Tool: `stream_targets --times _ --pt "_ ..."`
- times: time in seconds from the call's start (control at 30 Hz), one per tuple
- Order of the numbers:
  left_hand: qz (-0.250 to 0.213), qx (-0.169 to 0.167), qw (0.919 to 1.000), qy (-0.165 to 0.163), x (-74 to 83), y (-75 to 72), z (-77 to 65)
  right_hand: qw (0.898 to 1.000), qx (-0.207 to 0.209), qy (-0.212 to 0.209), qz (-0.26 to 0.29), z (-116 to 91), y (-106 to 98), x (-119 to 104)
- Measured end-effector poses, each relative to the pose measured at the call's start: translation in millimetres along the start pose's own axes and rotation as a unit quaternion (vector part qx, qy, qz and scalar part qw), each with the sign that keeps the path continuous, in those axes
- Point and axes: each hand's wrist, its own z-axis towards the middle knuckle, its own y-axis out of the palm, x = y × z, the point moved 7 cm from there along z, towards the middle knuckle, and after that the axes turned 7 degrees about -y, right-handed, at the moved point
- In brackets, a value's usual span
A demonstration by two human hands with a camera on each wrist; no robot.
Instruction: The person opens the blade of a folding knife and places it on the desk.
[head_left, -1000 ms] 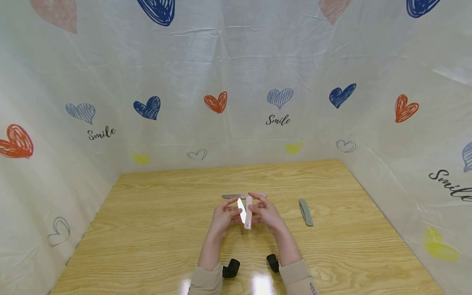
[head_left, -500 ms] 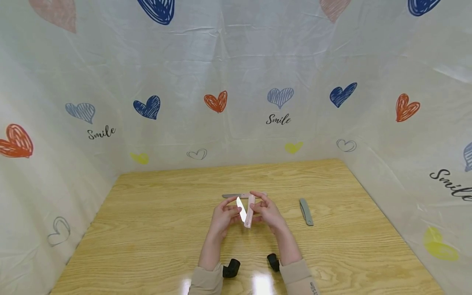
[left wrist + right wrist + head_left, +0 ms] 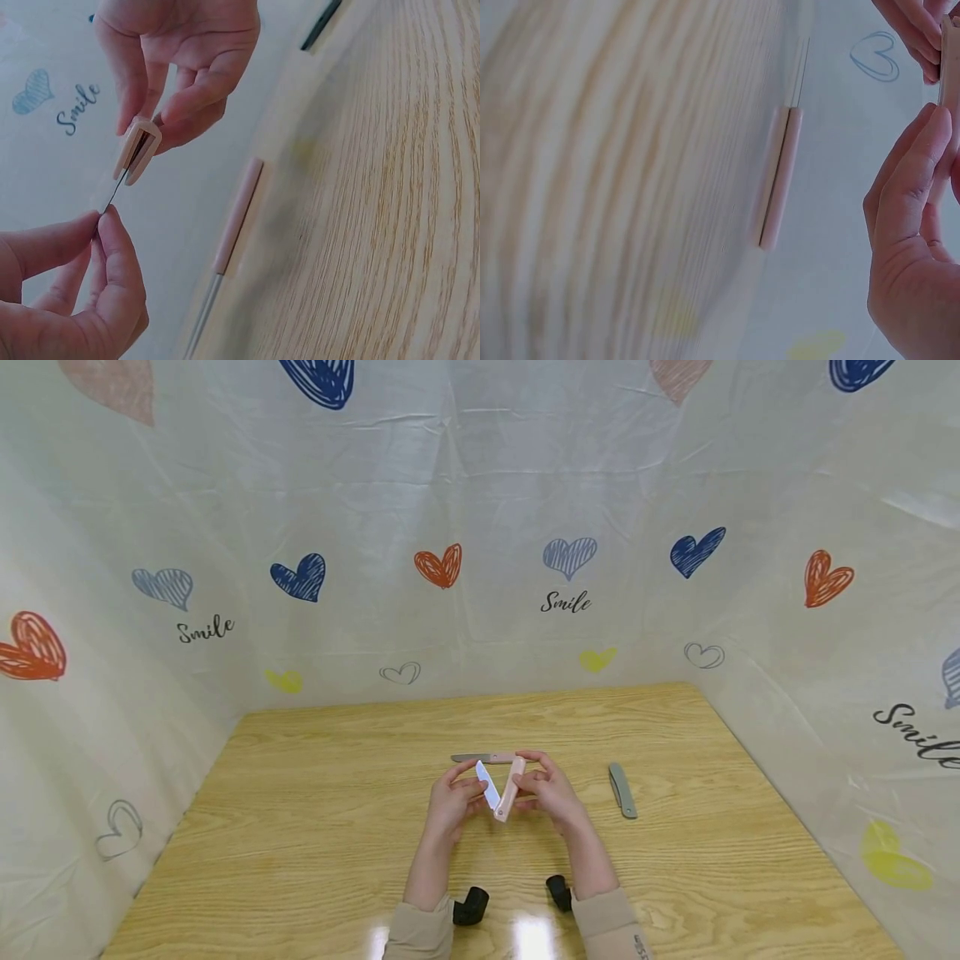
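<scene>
Above the table, both hands hold a pink-handled folding knife [image 3: 508, 793], its blade swung partly out so that blade and handle form a V. My left hand [image 3: 450, 802] pinches the shiny blade [image 3: 114, 193] between thumb and fingers. The pink handle [image 3: 142, 142] is gripped by the thumb and fingers of my right hand [image 3: 553, 793]. Behind the hands, a second pink-handled folding knife [image 3: 480, 758] lies unfolded on the table, blade to the left; the right hand hides part of its handle in the head view.
A folded grey-green folding knife [image 3: 622, 791] lies to the right on the wooden table [image 3: 315, 810]. A white curtain [image 3: 495, 502] printed with hearts surrounds the table at the back and sides. Black wrist devices [image 3: 471, 906] sit at both cuffs.
The pink handle has tilted to the right with my right hand, and the angle between blade and handle has widened. The blade leans slightly more left. The knives on the table have not moved.
</scene>
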Motion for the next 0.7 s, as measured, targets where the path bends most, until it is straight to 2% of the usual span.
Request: stream_targets --times 0.37,0.7 --pt "-0.033 0.042 0.9984 -0.017 -2.1 -7.7 -1.6 0.999 0.023 -0.008 0.042 -1 -5 0" --pt "-0.080 0.076 0.9939 -0.008 -1.8 -12.0 -3.2 0.995 0.043 -0.018 0.089 -1 -9 1"
